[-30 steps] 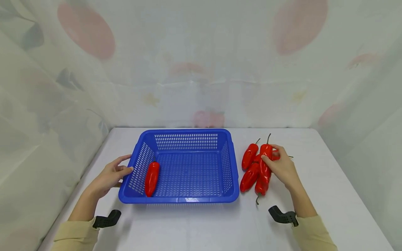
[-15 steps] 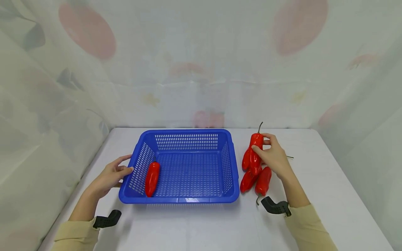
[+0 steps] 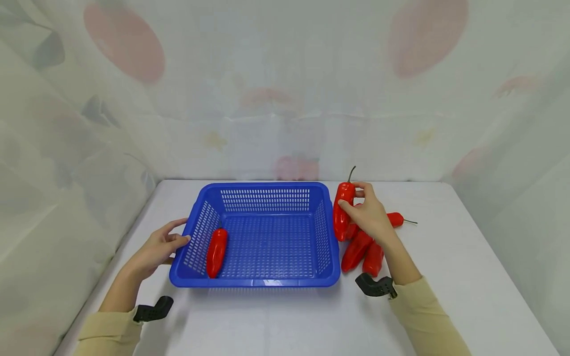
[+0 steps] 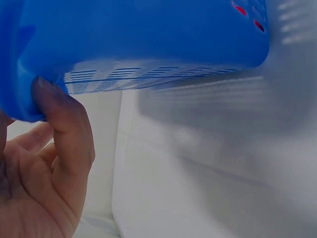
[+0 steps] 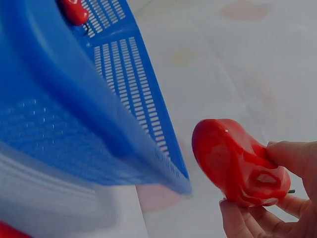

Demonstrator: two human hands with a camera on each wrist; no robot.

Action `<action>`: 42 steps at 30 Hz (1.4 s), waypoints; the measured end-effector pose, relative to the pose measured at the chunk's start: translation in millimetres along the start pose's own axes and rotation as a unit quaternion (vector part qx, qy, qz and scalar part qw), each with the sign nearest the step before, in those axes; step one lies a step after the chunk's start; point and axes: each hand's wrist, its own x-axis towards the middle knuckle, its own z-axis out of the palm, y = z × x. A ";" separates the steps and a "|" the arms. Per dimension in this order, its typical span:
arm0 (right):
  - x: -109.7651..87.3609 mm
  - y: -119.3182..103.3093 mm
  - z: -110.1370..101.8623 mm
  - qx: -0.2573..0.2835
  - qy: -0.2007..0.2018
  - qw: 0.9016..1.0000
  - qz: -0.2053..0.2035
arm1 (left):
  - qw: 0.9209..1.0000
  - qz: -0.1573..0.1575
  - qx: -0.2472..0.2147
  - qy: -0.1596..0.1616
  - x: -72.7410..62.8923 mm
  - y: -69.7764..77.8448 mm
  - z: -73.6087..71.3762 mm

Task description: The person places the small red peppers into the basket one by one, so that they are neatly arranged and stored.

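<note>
My right hand (image 3: 367, 211) pinches a red pepper (image 3: 344, 210) between thumb and fingers, its dark stem pointing up. In the head view this pepper overlaps the right rim of the blue basket (image 3: 254, 283); the right wrist view has the held pepper (image 5: 233, 163) just outside the basket wall (image 5: 131, 84). At the basket's left side, my left hand (image 3: 156, 249) grips the rim, and the left wrist view shows a finger (image 4: 69, 124) curled under the rim's edge. One red pepper (image 3: 216, 253) lies inside the basket along its left wall.
Several more red peppers (image 3: 356, 252) lie piled on the white table (image 3: 450, 277) right of the basket, partly hidden by the right hand and forearm. A printed pale curtain (image 3: 285, 89) hangs behind and on both sides.
My right hand has lifted the pepper off the pile and carried it left and away from me, up to the basket's right rim. The left hand and basket stay put.
</note>
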 end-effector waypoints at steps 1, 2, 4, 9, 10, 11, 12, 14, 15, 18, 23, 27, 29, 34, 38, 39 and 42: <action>0.6 -1.4 2.0 0.001 -0.003 1.000 -0.004 | 1.000 0.000 -0.001 0.000 0.0 0.2 0.1; 1.3 -2.7 3.9 0.001 -0.007 1.000 -0.006 | 1.000 0.000 -0.002 -0.001 -0.1 0.3 0.1; 2.8 -5.2 7.7 0.007 -0.012 1.000 -0.010 | 1.000 0.003 -0.004 -0.002 -0.4 0.8 0.1; 6.3 -12.1 17.2 0.016 -0.020 1.000 -0.019 | 1.000 0.005 -0.007 -0.005 -0.7 1.2 -0.2; 6.9 -13.6 19.1 0.017 -0.022 0.999 -0.021 | 1.000 0.005 -0.008 -0.005 -0.8 1.1 -0.3; 7.2 -15.3 20.8 0.017 -0.024 0.999 -0.023 | 1.000 0.005 -0.008 -0.005 -0.7 0.9 -0.4; 7.9 -16.6 22.3 0.017 -0.026 0.999 -0.025 | 1.000 0.004 -0.008 -0.005 -0.7 0.7 -0.5; 8.6 -19.7 25.1 0.014 -0.029 0.999 -0.028 | 1.000 0.005 -0.008 -0.006 -0.9 0.6 -0.6; 9.0 -21.3 26.4 0.013 -0.029 0.999 -0.028 | 1.000 0.006 -0.008 -0.007 -0.8 0.4 -0.8; 10.9 -25.2 29.9 0.010 -0.034 0.999 -0.035 | 1.000 0.005 -0.007 -0.006 -0.7 0.2 -1.0; 14.3 -31.8 36.5 -0.012 -0.042 0.997 -0.061 | 1.000 0.004 -0.008 -0.007 -0.1 0.7 -1.1; 16.9 -37.9 43.5 -0.024 -0.050 0.996 -0.073 | 1.000 0.004 -0.009 -0.007 0.1 1.0 -0.8; 18.6 -40.0 47.2 -0.021 -0.057 0.995 -0.078 | 1.000 0.005 -0.009 -0.006 -0.2 1.4 -0.7; 22.1 -43.5 56.9 -0.006 -0.070 0.994 -0.080 | 1.000 0.006 -0.015 -0.006 -1.5 3.1 -0.3; 23.3 -46.9 63.4 -0.002 -0.078 0.993 -0.085 | 1.000 0.006 -0.019 -0.006 -2.1 3.9 -0.3; 23.5 -47.9 64.9 -0.002 -0.080 0.993 -0.086 | 1.000 0.006 -0.019 -0.006 -2.1 3.9 -0.3; 24.8 -50.7 69.1 -0.004 -0.082 0.992 -0.091 | 1.000 0.005 -0.018 -0.006 -1.9 3.8 -0.3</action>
